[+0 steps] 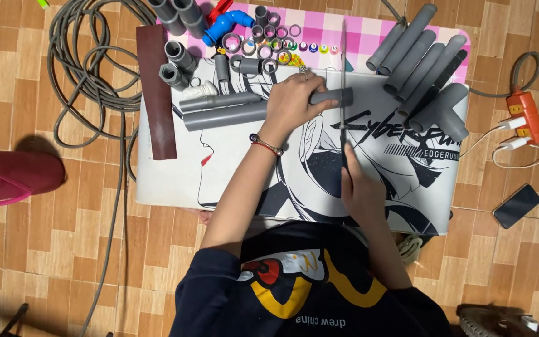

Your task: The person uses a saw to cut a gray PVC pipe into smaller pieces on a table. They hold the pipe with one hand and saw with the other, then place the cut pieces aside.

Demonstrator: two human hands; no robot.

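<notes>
At frame centre the left hand (294,100) is clamped over a long grey pipe (232,114) lying across the desk (169,181). The right hand (362,190) is closed around a saw (343,81) — its thin blade stands across the pipe's right end.

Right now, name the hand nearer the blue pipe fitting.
Left. The left hand, on the grey pipe, lies below-right of the blue pipe fitting; the right hand is farther down.
</notes>
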